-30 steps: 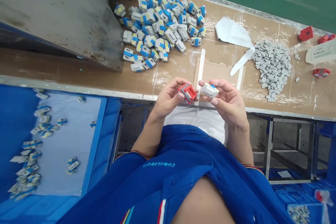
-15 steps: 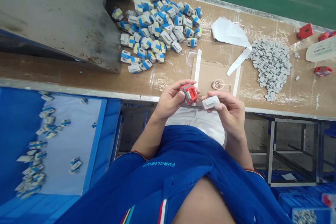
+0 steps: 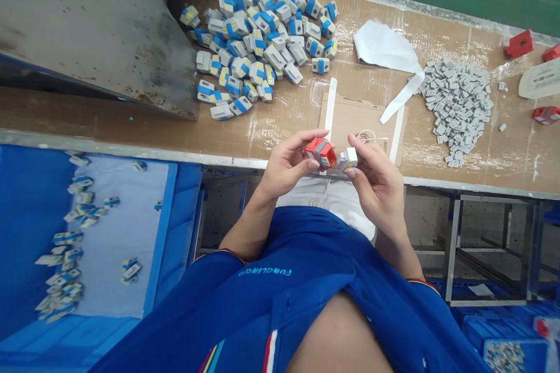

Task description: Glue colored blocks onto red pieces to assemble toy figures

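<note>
Red plastic block (image 3: 321,153) — held firmly in the curled fingers of the left hand (image 3: 286,166) — sits just beside the white-and-blue connector block (image 3: 349,158), pinched by the right hand (image 3: 378,189), both above the cardboard sheet (image 3: 345,116).

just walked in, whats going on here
A person at a workbench holds a red plastic block in the left hand and a small white and blue plastic part in the right hand, close together. A heap of similar parts and a pile of small grey pieces lie on the bench.
</note>
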Action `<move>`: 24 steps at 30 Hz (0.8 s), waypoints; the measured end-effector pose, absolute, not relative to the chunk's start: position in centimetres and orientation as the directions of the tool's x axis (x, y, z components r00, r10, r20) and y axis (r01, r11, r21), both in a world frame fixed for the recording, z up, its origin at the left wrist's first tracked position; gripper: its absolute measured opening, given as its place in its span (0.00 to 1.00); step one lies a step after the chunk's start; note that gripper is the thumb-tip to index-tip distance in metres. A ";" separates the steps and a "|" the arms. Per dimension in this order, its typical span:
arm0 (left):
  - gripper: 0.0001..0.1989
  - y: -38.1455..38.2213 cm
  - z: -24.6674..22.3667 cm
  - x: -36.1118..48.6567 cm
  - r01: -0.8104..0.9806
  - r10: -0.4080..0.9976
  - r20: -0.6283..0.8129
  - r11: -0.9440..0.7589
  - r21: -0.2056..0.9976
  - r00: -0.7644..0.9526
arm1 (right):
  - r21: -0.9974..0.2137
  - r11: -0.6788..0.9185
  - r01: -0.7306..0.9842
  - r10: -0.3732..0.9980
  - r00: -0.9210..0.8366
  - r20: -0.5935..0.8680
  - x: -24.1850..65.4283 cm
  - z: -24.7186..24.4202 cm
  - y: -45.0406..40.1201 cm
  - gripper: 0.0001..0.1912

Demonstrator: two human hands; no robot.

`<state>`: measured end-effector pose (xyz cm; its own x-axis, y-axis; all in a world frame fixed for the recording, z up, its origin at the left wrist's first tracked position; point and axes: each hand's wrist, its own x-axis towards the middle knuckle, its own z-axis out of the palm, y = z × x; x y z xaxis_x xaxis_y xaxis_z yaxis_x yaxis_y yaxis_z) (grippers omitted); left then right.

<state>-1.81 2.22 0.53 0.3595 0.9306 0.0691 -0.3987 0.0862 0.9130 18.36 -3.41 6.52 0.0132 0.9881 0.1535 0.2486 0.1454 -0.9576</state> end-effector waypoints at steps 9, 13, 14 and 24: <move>0.29 2.3 0.9 -1.5 -0.268 0.930 0.085 0.015 0.963 0.357 | -0.973 0.043 0.226 0.990 0.124 0.072 18.0 6.1 -3.4 0.17; 0.27 2.5 1.2 -1.1 -0.254 0.923 0.117 -0.021 0.967 0.367 | -0.968 0.051 0.246 0.989 0.123 0.084 18.4 6.0 -3.4 0.15; 0.26 2.6 1.3 -1.0 -0.251 0.918 0.123 -0.027 0.968 0.377 | -0.967 0.057 0.247 0.987 0.130 0.091 18.4 6.0 -3.4 0.15; 0.25 3.2 3.8 -1.4 -0.095 0.879 0.084 -0.044 0.994 0.469 | -0.984 0.032 0.176 0.989 0.134 0.056 19.2 5.1 -4.0 0.16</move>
